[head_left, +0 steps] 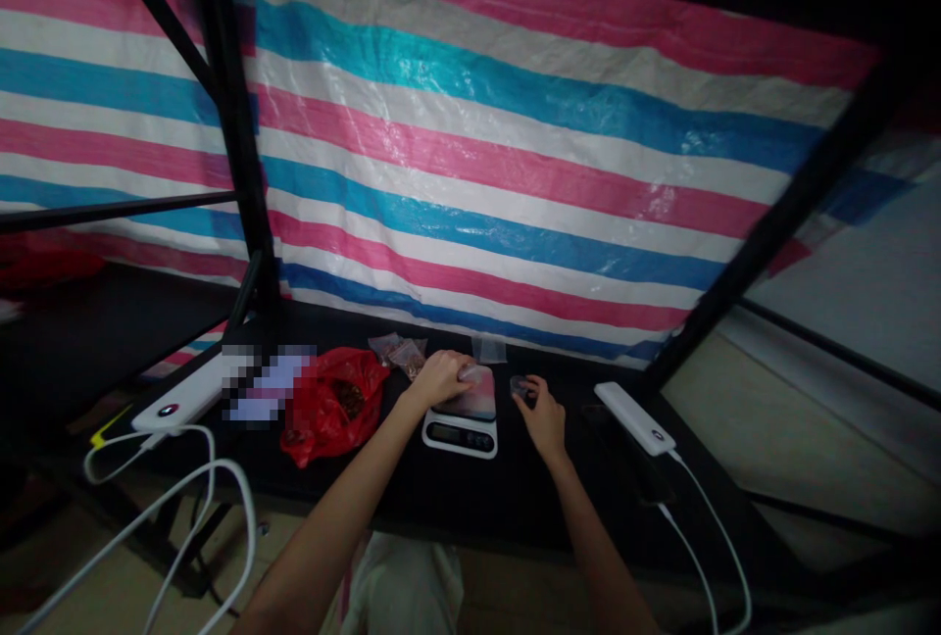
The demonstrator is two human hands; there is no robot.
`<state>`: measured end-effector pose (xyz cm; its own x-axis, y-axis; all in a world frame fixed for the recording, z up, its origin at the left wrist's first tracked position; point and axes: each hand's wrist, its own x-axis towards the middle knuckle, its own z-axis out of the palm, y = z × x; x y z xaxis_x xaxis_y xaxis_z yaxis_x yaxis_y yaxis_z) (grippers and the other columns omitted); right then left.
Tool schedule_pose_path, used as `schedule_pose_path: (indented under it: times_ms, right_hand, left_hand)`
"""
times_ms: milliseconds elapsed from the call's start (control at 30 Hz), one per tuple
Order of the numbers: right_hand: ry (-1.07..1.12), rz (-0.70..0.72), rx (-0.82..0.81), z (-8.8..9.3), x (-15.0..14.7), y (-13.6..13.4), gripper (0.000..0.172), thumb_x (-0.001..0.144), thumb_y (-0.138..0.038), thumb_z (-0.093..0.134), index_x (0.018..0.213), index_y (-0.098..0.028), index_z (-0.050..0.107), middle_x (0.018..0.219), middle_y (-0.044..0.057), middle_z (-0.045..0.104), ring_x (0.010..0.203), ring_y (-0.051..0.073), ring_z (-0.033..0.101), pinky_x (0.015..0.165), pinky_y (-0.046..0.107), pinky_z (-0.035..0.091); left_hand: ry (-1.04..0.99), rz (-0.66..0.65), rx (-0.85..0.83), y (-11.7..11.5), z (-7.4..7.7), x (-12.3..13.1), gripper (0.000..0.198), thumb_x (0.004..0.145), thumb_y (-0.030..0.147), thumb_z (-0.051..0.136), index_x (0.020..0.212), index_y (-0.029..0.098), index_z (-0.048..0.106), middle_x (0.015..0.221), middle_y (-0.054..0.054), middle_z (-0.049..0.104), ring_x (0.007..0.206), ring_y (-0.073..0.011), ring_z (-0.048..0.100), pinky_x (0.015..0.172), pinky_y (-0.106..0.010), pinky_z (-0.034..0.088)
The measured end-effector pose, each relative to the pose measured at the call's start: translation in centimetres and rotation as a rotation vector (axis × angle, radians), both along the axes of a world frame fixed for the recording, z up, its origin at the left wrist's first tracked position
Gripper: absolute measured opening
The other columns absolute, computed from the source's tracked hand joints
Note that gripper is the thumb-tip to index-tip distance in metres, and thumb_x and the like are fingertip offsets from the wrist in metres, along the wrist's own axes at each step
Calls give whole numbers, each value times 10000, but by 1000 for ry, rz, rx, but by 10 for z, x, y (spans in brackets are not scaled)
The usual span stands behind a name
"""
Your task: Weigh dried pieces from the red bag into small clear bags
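A white digital scale (461, 436) with a dark display sits on the black table in front of me. My left hand (439, 376) reaches over the scale's back left, its fingers curled together near the shiny weighing plate (477, 402). Something clear shows at its fingertips, too small to make out. Right of the scale, my right hand (542, 415) pinches a small clear plastic bag (520, 386) between thumb and fingers. To the left lies an open red plastic bag (330, 419) with small brown pieces (348, 400) inside.
Small filled zip bags (407, 355) lie behind my left hand, and a flat clear bag (489, 350) lies behind the scale. White power banks with cables stand left (183, 400) and right (633, 416). A black frame (239, 125) and striped sheeting (477, 145) bound the table.
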<state>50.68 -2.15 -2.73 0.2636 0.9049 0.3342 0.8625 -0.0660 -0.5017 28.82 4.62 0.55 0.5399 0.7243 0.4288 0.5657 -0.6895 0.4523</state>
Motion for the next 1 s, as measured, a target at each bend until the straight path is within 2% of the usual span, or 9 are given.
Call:
schedule_pose_path:
  times_ms: [100, 200, 333, 433, 567, 633, 700, 833, 1000]
  right_hand:
    - [64, -24, -18, -27, 7, -6, 393, 788, -342, 458, 1158, -234, 382, 1102, 37, 608, 1036, 233, 528, 882, 433, 318]
    - [97, -33, -21, -38, 11, -10, 469, 782, -370, 449, 1218, -239, 336, 1147, 51, 583, 1093, 250, 486, 909, 460, 286]
    - [92, -55, 9, -37, 9, -13, 546, 783, -421, 429, 1272, -226, 287, 1179, 66, 558, 1083, 242, 493, 911, 447, 290]
    - [17, -116, 119, -30, 8, -19, 478, 829, -415, 347, 1255, -199, 335, 1178, 84, 552, 1075, 230, 493, 914, 412, 291]
    - [-215, -428, 237, -21, 34, -39, 418, 865, -351, 289, 1223, -174, 414, 1177, 148, 530, 1102, 283, 447, 900, 450, 265]
    - [-272, -655, 223, -22, 62, -52, 444, 855, -375, 317, 1222, -145, 416, 1122, 200, 546, 1085, 340, 440, 857, 503, 273]
    - [-284, -785, 135, -26, 92, -65, 511, 824, -446, 373, 1205, -110, 425, 1060, 241, 562, 1044, 381, 456, 821, 536, 286]
    - [-180, -699, -137, -31, 133, -83, 637, 752, -594, 416, 1209, -150, 415, 1043, 195, 584, 1008, 357, 506, 807, 498, 346]
    - [-183, -617, -244, -28, 141, -82, 759, 690, -674, 425, 1283, -211, 325, 1084, 168, 559, 1045, 334, 505, 838, 479, 348]
  left_hand:
    - [-21, -43, 54, -1, -10, 5, 522, 670, 384, 654, 1147, 204, 541, 1107, -84, 591, 1055, -244, 499, 959, -380, 323]
    - [-187, 34, 54, -7, -22, -4, 512, 754, 384, 564, 1222, 216, 445, 1200, -70, 520, 1121, -219, 444, 967, -376, 321]
    - [-460, 279, 73, -19, -39, -26, 279, 837, 260, 434, 1101, 185, 488, 1058, -61, 556, 1004, -176, 502, 895, -326, 382]
    - [-516, 421, 107, -24, -46, -41, 138, 832, 209, 418, 905, 189, 534, 912, -44, 567, 906, -179, 516, 829, -314, 410]
    - [-457, 554, 168, -22, -50, -52, 93, 784, 174, 475, 728, 197, 545, 855, -40, 554, 888, -200, 491, 812, -332, 402]
    - [-443, 563, 196, -20, -50, -53, 86, 768, 169, 498, 714, 198, 559, 869, -41, 549, 899, -203, 485, 815, -334, 399]
    - [-428, 533, 213, -20, -50, -53, 87, 766, 169, 507, 721, 201, 574, 881, -40, 548, 905, -201, 484, 813, -330, 399]
    - [-400, 452, 242, -21, -51, -49, 81, 771, 183, 519, 740, 210, 589, 890, -35, 553, 902, -198, 490, 811, -329, 400]
    - [-391, 400, 260, -22, -52, -46, 68, 767, 190, 535, 741, 212, 594, 890, -33, 556, 887, -197, 496, 793, -329, 410]
